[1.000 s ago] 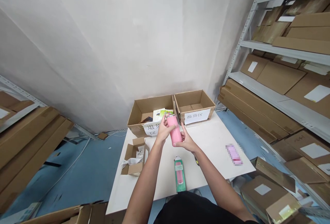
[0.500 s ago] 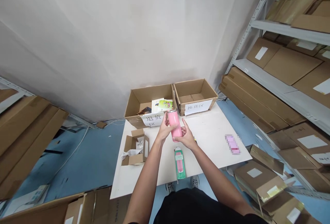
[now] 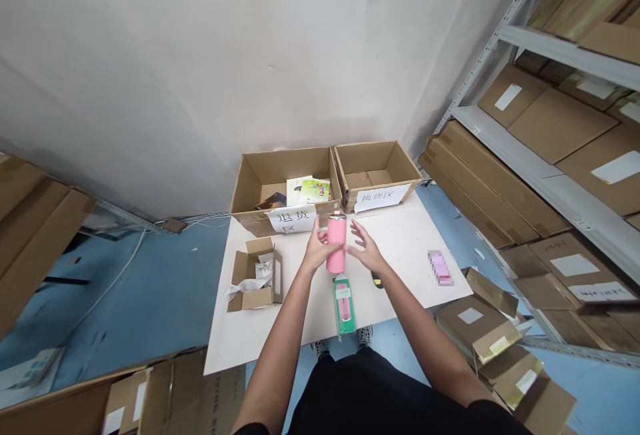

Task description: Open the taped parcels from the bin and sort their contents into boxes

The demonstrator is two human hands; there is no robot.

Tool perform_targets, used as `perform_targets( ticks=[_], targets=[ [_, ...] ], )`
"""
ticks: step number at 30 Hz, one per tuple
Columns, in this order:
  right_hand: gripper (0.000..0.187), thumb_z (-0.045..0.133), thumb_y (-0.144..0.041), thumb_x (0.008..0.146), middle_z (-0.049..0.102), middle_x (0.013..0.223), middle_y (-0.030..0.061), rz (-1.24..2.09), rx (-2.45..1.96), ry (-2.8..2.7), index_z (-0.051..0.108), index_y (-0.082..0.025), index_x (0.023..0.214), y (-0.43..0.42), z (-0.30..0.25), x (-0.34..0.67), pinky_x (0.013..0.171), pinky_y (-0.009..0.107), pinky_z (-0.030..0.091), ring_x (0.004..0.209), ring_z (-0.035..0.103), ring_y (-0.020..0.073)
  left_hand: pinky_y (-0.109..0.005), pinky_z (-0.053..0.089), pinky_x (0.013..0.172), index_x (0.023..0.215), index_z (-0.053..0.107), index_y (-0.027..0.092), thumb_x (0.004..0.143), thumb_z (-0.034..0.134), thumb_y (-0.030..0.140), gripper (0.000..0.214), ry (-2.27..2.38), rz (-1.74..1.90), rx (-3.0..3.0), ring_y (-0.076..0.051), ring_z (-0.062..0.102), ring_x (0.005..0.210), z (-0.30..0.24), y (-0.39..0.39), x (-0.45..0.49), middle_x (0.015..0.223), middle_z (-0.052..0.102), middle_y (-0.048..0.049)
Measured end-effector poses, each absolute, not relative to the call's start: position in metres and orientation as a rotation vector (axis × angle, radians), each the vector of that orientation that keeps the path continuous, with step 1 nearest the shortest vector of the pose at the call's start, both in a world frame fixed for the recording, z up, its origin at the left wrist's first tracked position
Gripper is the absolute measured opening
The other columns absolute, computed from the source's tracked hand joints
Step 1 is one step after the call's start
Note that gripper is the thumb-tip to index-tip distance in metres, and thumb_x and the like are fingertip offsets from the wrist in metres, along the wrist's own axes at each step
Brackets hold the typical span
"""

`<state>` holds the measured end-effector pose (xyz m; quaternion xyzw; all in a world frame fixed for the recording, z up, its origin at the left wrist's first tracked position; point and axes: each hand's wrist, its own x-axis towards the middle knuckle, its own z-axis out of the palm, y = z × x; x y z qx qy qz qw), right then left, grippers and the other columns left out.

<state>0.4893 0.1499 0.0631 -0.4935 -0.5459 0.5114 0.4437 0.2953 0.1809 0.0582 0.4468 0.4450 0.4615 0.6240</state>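
Tumbler, pink with a metal rim (image 3: 337,245), is the thing being handled, held roughly upright over the near middle of the white table (image 3: 395,238); whether its base touches the tabletop, I cannot tell. The left hand (image 3: 316,250) grips it from nine o'clock, thumb across the front and fingers curled behind. At three o'clock the right hand (image 3: 367,251) is open with fingers spread, its thumb at the tumbler's side; contact there is unclear.

Around the tumbler, a green package with a pink picture (image 3: 344,306) lies at six o'clock, just beside its base. At eight o'clock a small open carton (image 3: 257,298) holds white paper (image 3: 253,283). A large cardboard box (image 3: 255,223) with booklets (image 3: 315,189) inside stands at eleven, a second box (image 3: 367,155) at one, each bearing a handwritten sign. A blurred-out pink item (image 3: 440,268) lies well apart, toward four o'clock.

The step in hand looks like one-handed holding of the tumbler, the right hand free beside it. Any next move seems to call for a firm left grip while the right fingers either close on the body or clear it.
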Motion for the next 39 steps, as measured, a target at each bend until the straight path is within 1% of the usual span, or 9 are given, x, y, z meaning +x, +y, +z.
perform_targets(
  ticks=[4,8,10,14,17,22,28,34,39],
  targets=[
    [0.079,0.080,-0.042,0.082,0.051,0.158,0.0083,1.228,-1.174,-1.515,0.051,-0.037,0.154,0.187,0.070,0.489,0.107,0.048,0.050,0.134,0.057,0.0290,-0.044,0.052,0.103,0.170,0.002,0.032,0.062,0.097,0.031,0.144,0.976,1.017,1.064,-0.021,0.070,0.105,0.042,0.178,0.302,0.113,0.073,-0.0039],
    [0.059,0.080,-0.035,0.077,0.066,0.136,0.0091,1.142,-1.270,-1.572,0.069,-0.027,0.134,0.215,0.053,0.493,0.104,0.046,0.051,0.120,0.063,0.0274,-0.048,0.046,0.112,0.169,0.014,0.035,0.067,0.095,0.040,0.130,1.028,1.056,1.051,-0.028,0.059,0.132,0.007,0.175,0.306,0.141,0.062,-0.0123],
    [0.059,0.079,-0.032,0.074,0.067,0.128,0.0085,1.056,-1.353,-1.568,0.071,-0.026,0.131,0.218,0.040,0.506,0.106,0.047,0.049,0.117,0.063,0.0274,-0.051,0.040,0.116,0.166,0.028,0.033,0.075,0.088,0.045,0.109,1.187,1.025,1.098,-0.030,0.050,0.142,-0.022,0.165,0.302,0.152,0.054,-0.0147],
    [0.069,0.078,-0.030,0.071,0.062,0.122,0.0066,0.918,-1.510,-1.543,0.066,-0.029,0.140,0.205,0.017,0.542,0.109,0.046,0.048,0.118,0.061,0.0276,-0.055,0.036,0.119,0.146,0.060,0.029,0.089,0.070,0.040,0.059,1.202,0.580,1.520,-0.032,0.052,0.140,-0.091,0.111,0.292,0.144,0.062,-0.0131],
    [0.077,0.079,-0.031,0.070,0.059,0.120,0.0066,0.935,-1.593,-1.536,0.062,-0.027,0.145,0.185,0.006,0.558,0.108,0.045,0.049,0.113,0.061,0.0273,-0.058,0.033,0.121,0.135,0.069,0.029,0.081,0.074,0.028,0.055,1.021,0.158,1.823,-0.038,0.041,0.151,-0.132,0.062,0.295,0.151,0.059,-0.0148],
    [0.082,0.078,-0.036,0.073,0.057,0.121,0.0068,0.947,-1.643,-1.478,0.056,-0.025,0.151,0.152,-0.001,0.571,0.101,0.044,0.053,0.107,0.061,0.0257,-0.070,0.018,0.121,0.153,0.052,0.033,0.079,0.074,0.027,0.078,1.069,-0.153,2.108,-0.044,0.015,0.161,-0.166,0.050,0.299,0.170,0.036,-0.0161],
    [0.089,0.079,-0.040,0.075,0.057,0.121,0.0071,0.913,-1.698,-1.476,0.049,-0.029,0.157,0.126,0.001,0.585,0.094,0.043,0.055,0.110,0.059,0.0275,-0.072,0.014,0.121,0.153,0.053,0.026,0.089,0.064,0.031,0.065,1.346,0.108,1.971,-0.046,0.011,0.161,-0.167,0.101,0.289,0.166,0.037,-0.0214],
    [0.088,0.080,-0.035,0.074,0.057,0.118,0.0072,0.869,-1.726,-1.525,0.050,-0.026,0.157,0.116,0.002,0.573,0.096,0.044,0.055,0.105,0.061,0.0270,-0.067,0.007,0.124,0.142,0.061,0.030,0.088,0.067,0.033,0.055,1.151,0.103,1.988,-0.042,0.021,0.158,-0.164,0.108,0.309,0.152,0.054,-0.0165],
    [0.075,0.081,-0.033,0.071,0.060,0.119,0.0073,0.804,-1.709,-1.500,0.060,-0.025,0.143,0.113,0.009,0.563,0.094,0.042,0.055,0.102,0.062,0.0255,-0.061,0.021,0.122,0.137,0.062,0.023,0.090,0.061,0.022,0.048,1.254,0.103,2.015,-0.039,0.034,0.150,-0.151,0.118,0.303,0.141,0.059,-0.0190]
  ],
)
